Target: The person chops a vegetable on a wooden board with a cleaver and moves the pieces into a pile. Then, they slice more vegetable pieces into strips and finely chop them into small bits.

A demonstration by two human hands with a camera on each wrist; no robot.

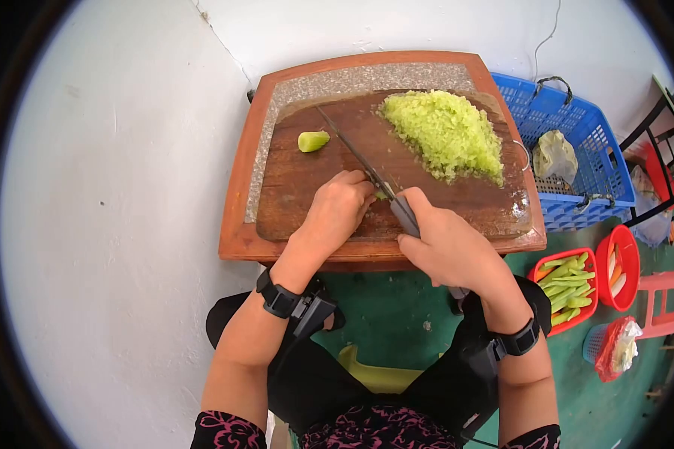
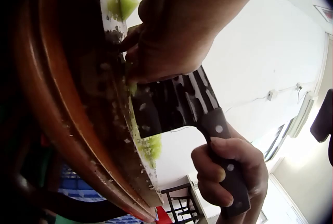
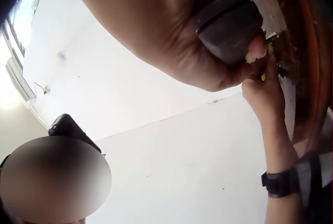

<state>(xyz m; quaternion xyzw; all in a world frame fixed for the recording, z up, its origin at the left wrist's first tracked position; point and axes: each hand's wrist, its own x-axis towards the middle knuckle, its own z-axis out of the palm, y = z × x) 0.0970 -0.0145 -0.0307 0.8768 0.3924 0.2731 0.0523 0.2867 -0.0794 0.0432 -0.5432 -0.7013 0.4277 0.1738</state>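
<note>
Two hands work at the board (image 1: 299, 202). I see the right hand (image 1: 445, 243) wrapped tight round the knife (image 1: 356, 153) handle, blade angled across the wood. The left hand (image 1: 337, 209) has fingers curled, pinning a small green piece (image 1: 382, 195) against the blade. Chopped pile (image 1: 445, 131) at back right, spare chunk (image 1: 312, 140) back left.

Small square wooden table with a speckled grey stone top (image 1: 236, 194). Flat on it, a big dark brown wooden chopping board (image 1: 307, 187), covering most of the stone. On the board, a heap of finely chopped light green bits (image 1: 445, 131) at the far right, and one small green chunk (image 1: 312, 140) alone at the left, well apart. Under the table, green floor (image 1: 397, 307).
</note>
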